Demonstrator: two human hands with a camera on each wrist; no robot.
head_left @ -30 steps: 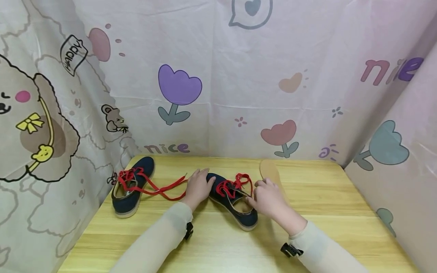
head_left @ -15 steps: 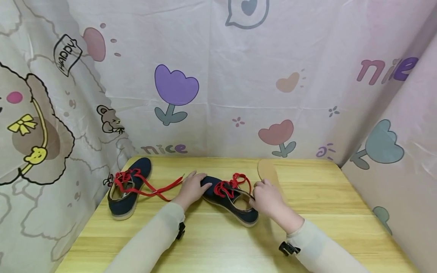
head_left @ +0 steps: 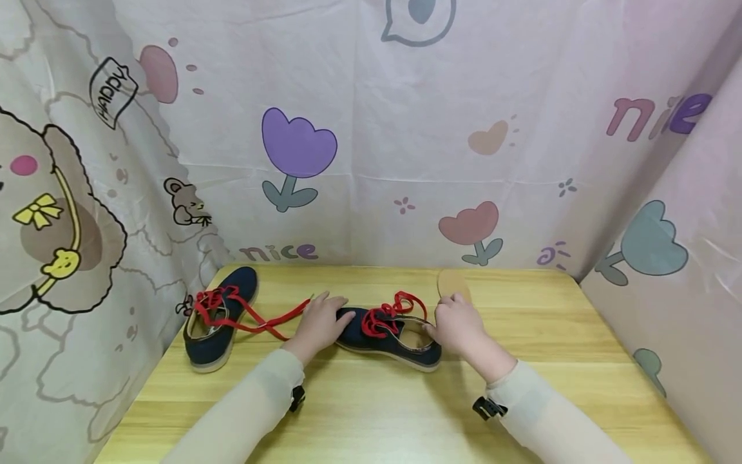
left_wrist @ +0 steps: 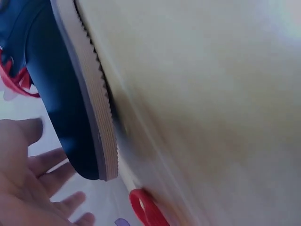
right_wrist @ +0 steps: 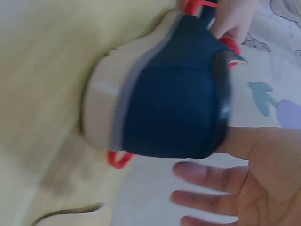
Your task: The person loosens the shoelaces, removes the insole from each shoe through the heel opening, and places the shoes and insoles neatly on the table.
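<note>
A navy lace-up shoe [head_left: 353, 328] with red laces lies across the middle of the table, toe left, heel right. My left hand [head_left: 317, 322] is at its toe; the left wrist view shows the fingers [left_wrist: 54, 176] loosely spread behind the toe, thumb above. At the heel, my right hand [head_left: 460, 325] pinches the collar, its thumb reaching into the opening and the other fingers [right_wrist: 207, 202] on the outside. A tan insole [head_left: 453, 283] lies flat behind the right hand, partly hidden by it.
A matching navy shoe [head_left: 211, 351] stands at the table's left side. Its long red lace [head_left: 272, 324] trails right toward the left hand. Printed curtains [head_left: 359, 129] enclose the wooden table [head_left: 371, 412] at the back and sides.
The middle shoe has turned to lie more nearly sideways, its toe moving left and nearer, its heel slightly away. The left hand has shifted left with the toe; the right hand stays at the heel.
</note>
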